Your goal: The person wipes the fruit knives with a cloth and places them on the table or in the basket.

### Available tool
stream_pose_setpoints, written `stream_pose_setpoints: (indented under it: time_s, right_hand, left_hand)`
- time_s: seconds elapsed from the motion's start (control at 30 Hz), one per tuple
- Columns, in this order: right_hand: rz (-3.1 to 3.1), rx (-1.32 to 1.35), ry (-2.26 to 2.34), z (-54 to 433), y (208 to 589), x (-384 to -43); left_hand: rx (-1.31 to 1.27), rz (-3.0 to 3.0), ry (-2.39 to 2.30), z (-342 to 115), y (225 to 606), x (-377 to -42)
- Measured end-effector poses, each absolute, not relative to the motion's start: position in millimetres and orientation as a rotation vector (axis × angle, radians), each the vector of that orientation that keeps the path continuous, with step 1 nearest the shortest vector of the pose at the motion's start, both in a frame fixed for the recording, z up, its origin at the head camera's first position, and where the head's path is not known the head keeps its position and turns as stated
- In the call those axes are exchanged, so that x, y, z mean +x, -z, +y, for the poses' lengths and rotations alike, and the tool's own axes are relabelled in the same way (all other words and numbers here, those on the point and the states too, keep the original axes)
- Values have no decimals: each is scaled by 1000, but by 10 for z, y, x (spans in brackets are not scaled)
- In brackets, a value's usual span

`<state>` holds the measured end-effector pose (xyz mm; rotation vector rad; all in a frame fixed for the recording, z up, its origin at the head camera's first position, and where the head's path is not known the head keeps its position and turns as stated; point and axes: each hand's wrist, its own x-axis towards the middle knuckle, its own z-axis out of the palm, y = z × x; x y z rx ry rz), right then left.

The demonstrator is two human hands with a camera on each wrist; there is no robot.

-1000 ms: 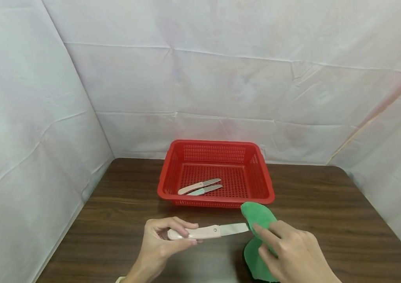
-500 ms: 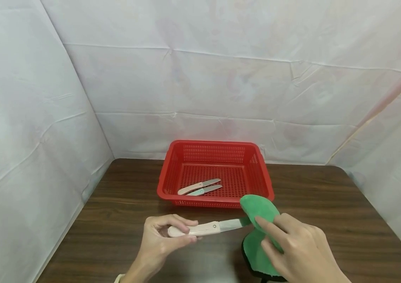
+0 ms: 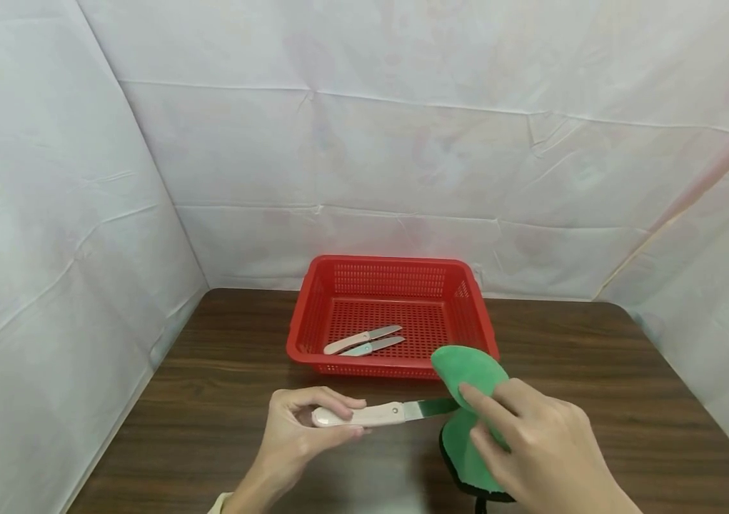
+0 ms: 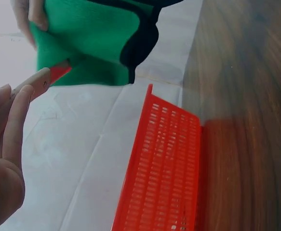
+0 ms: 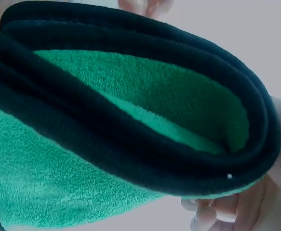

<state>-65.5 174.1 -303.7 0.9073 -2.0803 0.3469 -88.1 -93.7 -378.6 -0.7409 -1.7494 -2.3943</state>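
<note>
In the head view, my left hand (image 3: pixel 296 432) pinches the pale pink handle of a folding knife (image 3: pixel 370 415) between thumb and fingers. Its open blade points right, with green showing along the outer half. Folded green cloth (image 3: pixel 470 371) with black edging hangs from my right hand (image 3: pixel 540 435), whose fingers grip it near the blade tip. The tip meets the cloth, which may hide its very end. From the left wrist, the knife (image 4: pixel 32 83) reaches toward the cloth (image 4: pixel 92 33). Close up, the black-edged cloth (image 5: pixel 68 178) fills most of the right wrist view.
A red plastic basket (image 3: pixel 396 363) stands behind the hands on the dark wooden table (image 3: pixel 223 357). Inside it lie two open folding knives, one with a pink handle (image 3: pixel 345 343) and one with a light blue handle (image 3: pixel 358 350). White sheeting (image 3: pixel 403 157) surrounds the table.
My right hand and the cloth have risen slightly, away from my body. The blade's outer half, formerly bare and silvery, now shows green. The left hand has barely shifted.
</note>
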Motion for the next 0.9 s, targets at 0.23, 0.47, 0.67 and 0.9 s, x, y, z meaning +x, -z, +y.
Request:
stream_pose_setpoints:
  time_s: [0.23,0.47,0.67,0.9]
  right_hand:
    - [-2090,1079,-343,1537,3178,-682]
    - [-2130,1063,-313,1516,3325,-705]
    - [-2172,1050,-335,1616,3365,-726]
    - [-2231,1034,-390,1801,3352,-757]
  left_hand:
    - [-738,-1682,2453,-794,3833,-933]
    - [-739,-1608,2516,-761,3873,-963]
    - [-745,-1586,2534,-812,3898,-972]
    - [-701,-1608,2555,-901,3880,-991]
